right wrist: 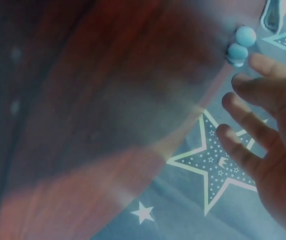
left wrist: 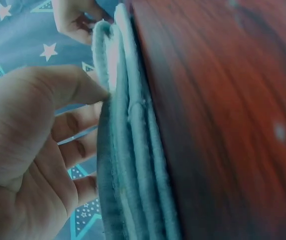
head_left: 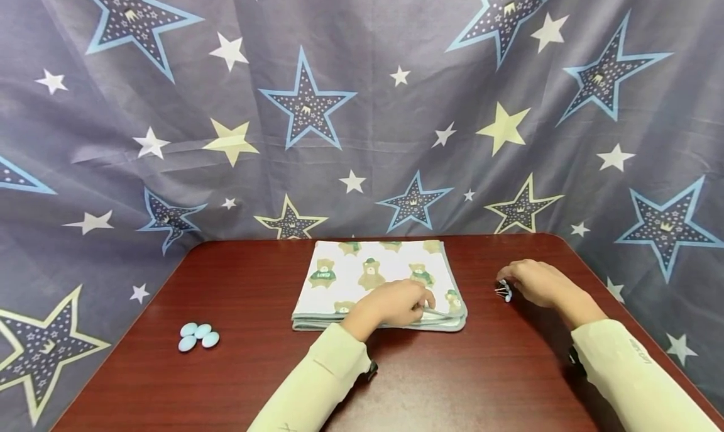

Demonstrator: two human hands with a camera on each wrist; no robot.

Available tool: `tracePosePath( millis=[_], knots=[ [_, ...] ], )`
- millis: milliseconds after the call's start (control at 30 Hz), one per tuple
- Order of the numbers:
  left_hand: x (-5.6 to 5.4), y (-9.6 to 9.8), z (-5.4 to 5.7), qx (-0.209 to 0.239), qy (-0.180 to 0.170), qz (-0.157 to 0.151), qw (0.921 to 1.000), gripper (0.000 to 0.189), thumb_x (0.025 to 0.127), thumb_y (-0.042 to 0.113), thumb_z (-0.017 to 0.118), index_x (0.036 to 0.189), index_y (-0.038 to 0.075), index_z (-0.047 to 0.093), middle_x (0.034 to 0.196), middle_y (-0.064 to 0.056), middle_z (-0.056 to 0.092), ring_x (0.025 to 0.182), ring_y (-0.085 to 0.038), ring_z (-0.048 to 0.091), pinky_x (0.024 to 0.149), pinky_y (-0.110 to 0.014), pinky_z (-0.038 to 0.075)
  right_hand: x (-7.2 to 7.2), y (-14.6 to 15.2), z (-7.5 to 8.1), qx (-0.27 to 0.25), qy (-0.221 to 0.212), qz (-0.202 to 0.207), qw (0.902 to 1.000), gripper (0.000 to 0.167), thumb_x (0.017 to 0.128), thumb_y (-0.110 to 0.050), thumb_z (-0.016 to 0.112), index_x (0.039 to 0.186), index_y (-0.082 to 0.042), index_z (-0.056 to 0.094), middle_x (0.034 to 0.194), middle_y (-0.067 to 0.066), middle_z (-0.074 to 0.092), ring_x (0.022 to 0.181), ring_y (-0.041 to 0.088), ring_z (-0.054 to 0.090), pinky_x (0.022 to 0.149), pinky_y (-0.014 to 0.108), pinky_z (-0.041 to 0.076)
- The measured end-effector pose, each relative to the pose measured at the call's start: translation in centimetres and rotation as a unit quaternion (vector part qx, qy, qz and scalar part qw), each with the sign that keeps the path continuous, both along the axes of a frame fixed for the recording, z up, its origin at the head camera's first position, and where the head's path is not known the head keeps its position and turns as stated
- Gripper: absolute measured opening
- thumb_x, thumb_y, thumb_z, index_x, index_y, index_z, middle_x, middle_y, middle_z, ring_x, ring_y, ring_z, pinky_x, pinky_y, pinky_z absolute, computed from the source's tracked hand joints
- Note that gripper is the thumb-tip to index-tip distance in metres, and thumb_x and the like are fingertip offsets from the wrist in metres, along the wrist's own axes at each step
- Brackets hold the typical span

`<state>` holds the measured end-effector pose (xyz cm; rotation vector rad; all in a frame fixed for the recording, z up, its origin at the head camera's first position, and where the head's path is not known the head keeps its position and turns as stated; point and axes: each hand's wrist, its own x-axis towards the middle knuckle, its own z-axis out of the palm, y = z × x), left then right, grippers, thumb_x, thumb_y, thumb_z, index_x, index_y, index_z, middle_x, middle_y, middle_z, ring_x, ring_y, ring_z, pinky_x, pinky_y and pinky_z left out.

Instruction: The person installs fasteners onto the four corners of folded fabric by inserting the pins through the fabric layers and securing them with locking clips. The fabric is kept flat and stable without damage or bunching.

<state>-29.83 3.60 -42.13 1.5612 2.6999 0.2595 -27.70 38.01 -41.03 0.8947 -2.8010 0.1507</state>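
A folded white blanket (head_left: 347, 287) with a bear print and grey-green edging lies at the table's far middle. My left hand (head_left: 396, 302) is at its front edge. In the left wrist view the thumb (left wrist: 85, 90) meets the fingers at the upper layers, pinching the blanket's edge (left wrist: 128, 125). To the right of the blanket, my right hand (head_left: 536, 283) hovers low, fingertips right by a few small light-blue pieces (head_left: 507, 295) with thin metal pins. In the right wrist view the fingers (right wrist: 240, 110) are spread and loosely bent, beside the round blue heads (right wrist: 245, 36).
Several light-blue oval pieces (head_left: 188, 343) lie grouped on the left of the dark red wooden table (head_left: 249, 382). A grey curtain with stars (head_left: 362, 117) hangs right behind the table's far edge.
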Motion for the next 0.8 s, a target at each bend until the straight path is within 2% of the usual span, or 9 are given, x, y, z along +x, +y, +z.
tracePosePath(
  millis=[100,333,400,600,800],
  knots=[
    [0.32,0.23,0.07,-0.012,0.006,0.010,0.9999,0.026,0.093,0.010,0.066,0.112,0.024,0.077,0.105,0.010,0.067,0.086,-0.004,0.057,0.073,-0.020,0.048,-0.24,-0.13,-0.09,0.006,-0.002,-0.007,1.0000,0.031,0.085,0.008,0.068,0.102,-0.016,0.077,0.098,-0.002,0.073,0.091,0.025,0.071,0.074,0.046,0.057],
    [0.75,0.43,0.17,-0.027,-0.001,0.001,0.9996,0.024,0.093,0.009,0.070,0.112,0.022,0.076,0.101,0.009,0.067,0.091,-0.004,0.062,0.077,-0.019,0.049,-0.66,-0.52,-0.55,0.018,-0.028,-0.026,0.9991,0.032,0.084,0.007,0.068,0.098,-0.020,0.079,0.097,-0.006,0.075,0.086,0.022,0.072,0.069,0.044,0.057],
    [0.71,0.32,0.20,-0.020,-0.006,0.003,0.9998,0.023,0.093,0.010,0.070,0.112,0.022,0.076,0.100,0.009,0.067,0.091,-0.003,0.061,0.078,-0.018,0.048,-0.70,-0.58,-0.56,0.017,-0.033,-0.029,0.9989,0.032,0.083,0.006,0.068,0.097,-0.020,0.079,0.096,-0.006,0.075,0.084,0.022,0.072,0.068,0.044,0.057],
    [0.40,-0.12,0.51,0.012,-0.016,-0.006,0.9998,0.022,0.094,0.009,0.068,0.112,0.019,0.077,0.097,0.007,0.067,0.087,-0.003,0.057,0.081,-0.017,0.047,-1.07,-0.59,-0.21,0.019,-0.038,-0.028,0.9987,0.026,0.084,0.004,0.074,0.099,-0.016,0.080,0.097,-0.003,0.076,0.090,0.024,0.073,0.074,0.045,0.058],
    [-0.02,-0.23,0.44,0.030,-0.011,-0.019,0.9993,0.016,0.097,0.013,0.067,0.109,0.018,0.076,0.095,0.008,0.069,0.086,-0.002,0.060,0.081,-0.017,0.048,-0.80,-0.74,0.18,-0.024,-0.015,-0.027,0.9992,0.018,0.086,0.002,0.074,0.096,-0.013,0.077,0.094,-0.003,0.074,0.087,0.022,0.071,0.074,0.045,0.056]
  ],
)
